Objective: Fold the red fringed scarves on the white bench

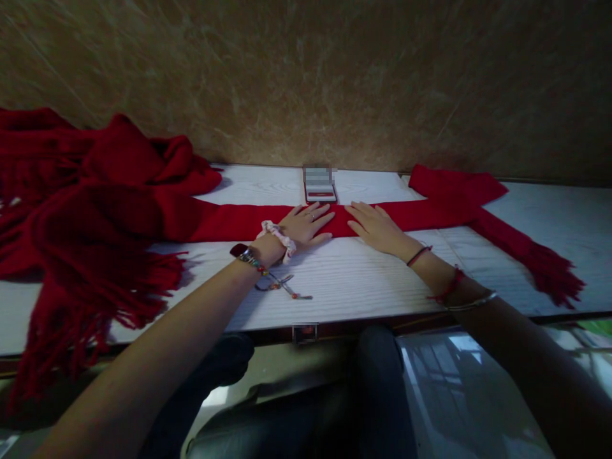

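Observation:
A long red scarf (239, 222) lies stretched from left to right across the white table, narrow and fairly smooth in the middle. My left hand (306, 224) rests flat on it with fingers spread, a ring on one finger and a scrunchie at the wrist. A short way to the right, my right hand (375, 226) also lies flat on the scarf, fingers extended. Between the two hands a strip of red cloth shows. The scarf's right part crosses over itself and finishes in a fringe (557, 277).
More red fringed cloth (138, 153) is heaped at the left, partly hanging over the front edge. An open phone-like device (320, 185) stands behind the scarf. The white wood-grain table (363, 280) meets a brown marbled wall (306, 83). My knees are below the edge.

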Motion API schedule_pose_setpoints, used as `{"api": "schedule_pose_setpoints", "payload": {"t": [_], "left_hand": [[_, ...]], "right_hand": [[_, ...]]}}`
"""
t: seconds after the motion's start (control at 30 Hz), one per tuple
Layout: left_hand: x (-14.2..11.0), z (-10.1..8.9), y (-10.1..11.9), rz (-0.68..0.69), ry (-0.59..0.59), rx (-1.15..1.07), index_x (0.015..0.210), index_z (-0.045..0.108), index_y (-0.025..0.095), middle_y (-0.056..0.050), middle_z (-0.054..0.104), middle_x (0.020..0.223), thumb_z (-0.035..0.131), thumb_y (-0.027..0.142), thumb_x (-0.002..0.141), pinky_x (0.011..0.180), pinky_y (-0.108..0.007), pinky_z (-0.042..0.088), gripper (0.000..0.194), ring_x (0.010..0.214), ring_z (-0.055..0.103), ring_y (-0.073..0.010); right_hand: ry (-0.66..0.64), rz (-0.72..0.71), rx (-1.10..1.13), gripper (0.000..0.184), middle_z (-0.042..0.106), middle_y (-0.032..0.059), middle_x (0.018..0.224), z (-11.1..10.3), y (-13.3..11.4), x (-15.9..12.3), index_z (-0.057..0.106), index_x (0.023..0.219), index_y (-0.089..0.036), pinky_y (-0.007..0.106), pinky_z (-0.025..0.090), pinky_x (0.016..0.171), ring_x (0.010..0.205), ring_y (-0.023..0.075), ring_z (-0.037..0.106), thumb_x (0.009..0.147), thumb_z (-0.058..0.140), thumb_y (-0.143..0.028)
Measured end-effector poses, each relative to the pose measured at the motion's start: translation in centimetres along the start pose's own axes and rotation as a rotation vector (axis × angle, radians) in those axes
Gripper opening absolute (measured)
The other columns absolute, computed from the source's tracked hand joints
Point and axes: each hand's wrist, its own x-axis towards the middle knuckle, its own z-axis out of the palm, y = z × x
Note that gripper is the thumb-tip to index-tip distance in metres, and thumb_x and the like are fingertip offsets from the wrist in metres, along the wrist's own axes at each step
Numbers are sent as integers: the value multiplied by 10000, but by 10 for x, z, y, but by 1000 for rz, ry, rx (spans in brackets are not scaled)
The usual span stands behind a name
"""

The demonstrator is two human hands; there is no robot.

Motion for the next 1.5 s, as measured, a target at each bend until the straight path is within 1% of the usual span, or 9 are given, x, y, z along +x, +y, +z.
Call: {"api": "schedule_pose_setpoints", "payload": {"t": [0.2,0.33,0.5,0.6,0.73,0.87,0.97,1.2,1.5], "left_hand": [[-4,-5,-4,31,-75,-50,1385,274,329,-30,139,1492,295,444,926,1068,-478,139,474,1353,129,-286],[-6,-7,-3,44,-82,-70,1382,261,367,-19,137,1492,305,425,928,1060,-499,143,459,1350,128,-306],[-6,-3,-5,64,-30,-56,1361,320,356,-23,160,1487,349,383,920,1059,-504,150,443,1347,150,-302],[-7,-3,-3,56,-23,-47,1349,357,330,-47,200,1476,354,355,922,1048,-516,177,428,1343,166,-300],[-8,-3,-5,107,24,-43,1331,396,270,-86,303,1435,321,298,935,1029,-491,245,404,1320,256,-246],[-7,-1,-9,190,128,-72,1248,506,190,-107,446,1330,355,260,919,989,-379,342,368,1222,407,-209],[-8,-3,-11,195,189,-104,1142,594,150,-107,558,1158,454,263,876,894,-301,421,321,1036,537,-185],[-14,-11,-12,156,227,-99,1033,638,168,-59,600,986,487,265,855,782,-254,450,252,870,569,-152],[-17,-18,-11,135,147,-103,1057,624,145,-74,603,1017,435,157,833,822,-251,444,294,917,567,-157]], "right_hand": [[-90,70,-84,479,350,81,1426,-8,12,-18,345,1360,-231,533,319,991,1290,250,333,917,243,-382],[-84,157,-109,477,345,79,1428,-13,39,-38,348,1358,-243,555,321,984,1293,267,326,918,227,-384],[-106,320,-163,495,369,164,1399,-20,94,-66,375,1351,-152,576,322,969,1276,331,334,920,237,-356],[-82,367,-200,500,405,233,1352,-29,106,-67,436,1303,-73,560,341,959,1249,363,364,909,283,-339],[16,211,-130,490,400,215,1361,-31,63,-43,442,1290,-73,507,327,1006,1265,320,359,895,330,-340],[-36,13,1,495,328,139,1427,-16,-5,-16,388,1340,-146,512,298,1027,1313,280,283,899,342,-364],[-27,-84,53,459,389,133,1392,-5,-31,-8,439,1304,-145,494,280,1046,1304,251,308,893,377,-339],[85,-198,233,309,628,95,1127,-13,-15,-12,606,1112,-140,365,428,965,1087,180,546,884,419,-234],[62,-233,30,258,668,70,1048,-22,-19,-15,659,1027,-179,382,476,894,1010,210,587,872,459,-229]]}}
